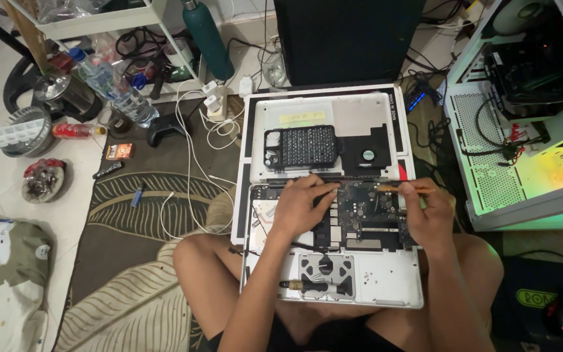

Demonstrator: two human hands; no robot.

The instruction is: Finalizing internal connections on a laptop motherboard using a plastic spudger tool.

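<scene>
An opened silver laptop [386, 287] lies on my lap with its dark circuit board [366, 212] exposed. My left hand [301, 203] rests palm down on the board's left part, fingers closed on a dark slim tool. My right hand [428, 212] holds a thin orange-handled brush [402, 188] that points left over the board's top edge. A screwdriver [307, 285] lies on the laptop's lower left. Above the laptop the removed bottom cover [360, 114] carries a black screwdriver bit case [301, 146] and a small black fan [367, 155].
An open white computer case [522, 111] glows at the right. A dark monitor [346, 36] stands behind. At the left are white cables [190, 163], a black game controller [164, 129], plastic bottles [115, 88], a green flask [206, 39] and a patterned rug [131, 195].
</scene>
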